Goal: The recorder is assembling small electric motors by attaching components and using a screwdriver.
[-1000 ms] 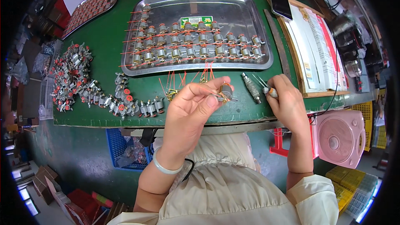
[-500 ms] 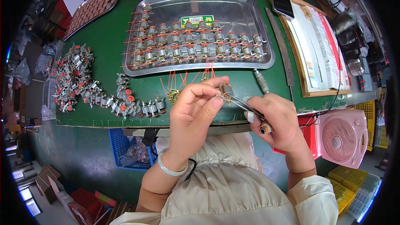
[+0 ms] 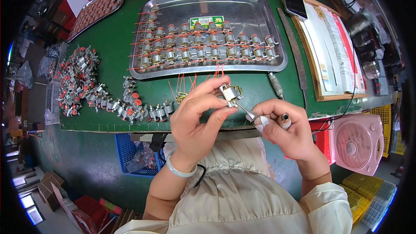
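Between the thumb and fingers of my left hand [image 3: 195, 123] is a small silver cylindrical part [image 3: 230, 94] with a brass-coloured bracket on its side. My right hand [image 3: 288, 132] grips tweezers [image 3: 248, 112], whose tips reach the part's lower end; whether they pinch it is too small to tell. A round handle with a copper-coloured end [image 3: 285, 121] also shows in the right fist. White wrapping [image 3: 261, 122] covers one right fingertip. Just beyond my left hand lie brass-coloured pieces [image 3: 181, 98] with thin red wires, partly hidden by the fingers.
A steel tray [image 3: 242, 4] holds rows of similar parts, some with red wires. More parts are heaped [image 3: 78, 80] at the left. A grey-handled tool [image 3: 275, 86], a long flat file [image 3: 294, 54], a clipboard [image 3: 318, 78] and a phone [image 3: 293, 4] lie rightward. A pink fan [image 3: 353, 145] stands below.
The silver part has turned in my left fingers and now shows its shiny side. My right hand has rolled over and drawn slightly down, with the tweezers still at the part's lower end.
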`<action>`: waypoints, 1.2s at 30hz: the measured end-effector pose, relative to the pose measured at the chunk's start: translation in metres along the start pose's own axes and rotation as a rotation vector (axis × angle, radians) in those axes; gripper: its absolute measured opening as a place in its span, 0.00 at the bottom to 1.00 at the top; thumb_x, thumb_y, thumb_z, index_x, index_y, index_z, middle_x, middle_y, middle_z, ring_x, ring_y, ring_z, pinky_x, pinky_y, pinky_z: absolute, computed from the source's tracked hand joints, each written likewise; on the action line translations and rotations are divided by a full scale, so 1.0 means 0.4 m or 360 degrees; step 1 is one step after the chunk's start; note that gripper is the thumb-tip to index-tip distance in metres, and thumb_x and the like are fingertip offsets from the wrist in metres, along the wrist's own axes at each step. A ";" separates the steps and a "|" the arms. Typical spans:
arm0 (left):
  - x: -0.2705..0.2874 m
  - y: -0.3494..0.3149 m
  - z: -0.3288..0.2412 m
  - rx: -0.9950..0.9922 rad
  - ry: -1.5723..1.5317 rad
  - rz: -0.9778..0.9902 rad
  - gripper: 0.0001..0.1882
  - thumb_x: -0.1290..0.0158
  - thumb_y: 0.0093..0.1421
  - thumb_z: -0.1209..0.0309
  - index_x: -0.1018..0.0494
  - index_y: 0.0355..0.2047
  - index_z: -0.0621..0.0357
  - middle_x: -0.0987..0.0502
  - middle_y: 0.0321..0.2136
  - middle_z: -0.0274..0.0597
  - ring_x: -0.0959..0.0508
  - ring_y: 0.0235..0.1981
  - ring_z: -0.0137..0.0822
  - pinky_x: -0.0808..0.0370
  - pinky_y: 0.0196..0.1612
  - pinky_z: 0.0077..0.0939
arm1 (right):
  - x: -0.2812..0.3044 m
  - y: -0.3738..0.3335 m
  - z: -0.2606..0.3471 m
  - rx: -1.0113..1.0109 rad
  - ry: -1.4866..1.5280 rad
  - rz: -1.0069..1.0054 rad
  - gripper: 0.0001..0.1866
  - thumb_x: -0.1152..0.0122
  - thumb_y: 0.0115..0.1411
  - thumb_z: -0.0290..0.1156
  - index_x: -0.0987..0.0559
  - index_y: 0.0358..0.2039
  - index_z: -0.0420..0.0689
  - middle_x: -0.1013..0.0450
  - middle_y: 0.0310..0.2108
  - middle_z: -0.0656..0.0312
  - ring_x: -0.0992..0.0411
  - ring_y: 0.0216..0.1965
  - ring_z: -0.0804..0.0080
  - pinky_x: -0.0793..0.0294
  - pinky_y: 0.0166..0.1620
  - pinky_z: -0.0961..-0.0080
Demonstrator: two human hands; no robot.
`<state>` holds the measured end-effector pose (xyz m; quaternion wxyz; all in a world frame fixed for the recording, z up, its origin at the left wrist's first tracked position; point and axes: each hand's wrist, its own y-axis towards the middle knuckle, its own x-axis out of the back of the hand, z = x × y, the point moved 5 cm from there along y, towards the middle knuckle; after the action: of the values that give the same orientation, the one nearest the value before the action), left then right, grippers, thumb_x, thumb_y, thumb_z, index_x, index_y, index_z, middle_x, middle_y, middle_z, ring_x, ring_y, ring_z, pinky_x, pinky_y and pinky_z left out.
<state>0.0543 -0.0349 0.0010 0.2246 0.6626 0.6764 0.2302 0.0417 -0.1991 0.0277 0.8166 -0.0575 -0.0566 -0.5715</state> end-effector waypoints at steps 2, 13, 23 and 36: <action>-0.003 0.007 0.001 0.0119 -0.0176 0.0055 0.12 0.43 0.46 0.82 0.32 0.31 0.63 0.29 0.41 0.57 0.25 0.38 0.39 0.27 0.38 0.25 | -0.006 -0.001 0.006 0.0201 -0.0206 0.0001 0.11 0.47 0.46 0.17 0.27 0.33 0.37 0.31 0.21 0.65 0.35 0.22 0.82 0.36 0.26 0.85; -0.022 0.017 0.022 0.0346 -0.0720 0.0249 0.14 0.45 0.49 0.79 0.38 0.34 0.62 0.31 0.43 0.62 0.27 0.42 0.47 0.28 0.45 0.36 | -0.012 0.010 -0.054 -0.0380 0.1032 0.0386 0.10 0.47 0.53 0.23 0.28 0.36 0.33 0.30 0.25 0.62 0.36 0.21 0.83 0.39 0.23 0.87; -0.007 0.024 0.028 0.0322 -0.0733 0.0093 0.14 0.46 0.49 0.84 0.35 0.36 0.65 0.33 0.46 0.53 0.29 0.45 0.41 0.30 0.47 0.29 | 0.154 0.006 -0.032 0.0298 -0.1532 -0.0494 0.09 0.43 0.44 0.20 0.28 0.29 0.37 0.33 0.26 0.53 0.32 0.26 0.53 0.33 0.29 0.67; -0.031 -0.004 0.044 0.1201 -0.0822 0.0035 0.08 0.52 0.58 0.73 0.33 0.34 0.66 0.27 0.26 0.42 0.23 0.25 0.32 0.24 0.26 0.18 | 0.012 0.049 0.053 0.1004 -0.1015 -0.0246 0.17 0.42 0.40 0.18 0.29 0.35 0.39 0.34 0.23 0.59 0.32 0.21 0.66 0.33 0.21 0.75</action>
<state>0.0641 -0.0469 -0.0139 0.1265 0.7408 0.6278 -0.2027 0.0610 -0.1934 0.0489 0.6910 0.0252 -0.4807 -0.5393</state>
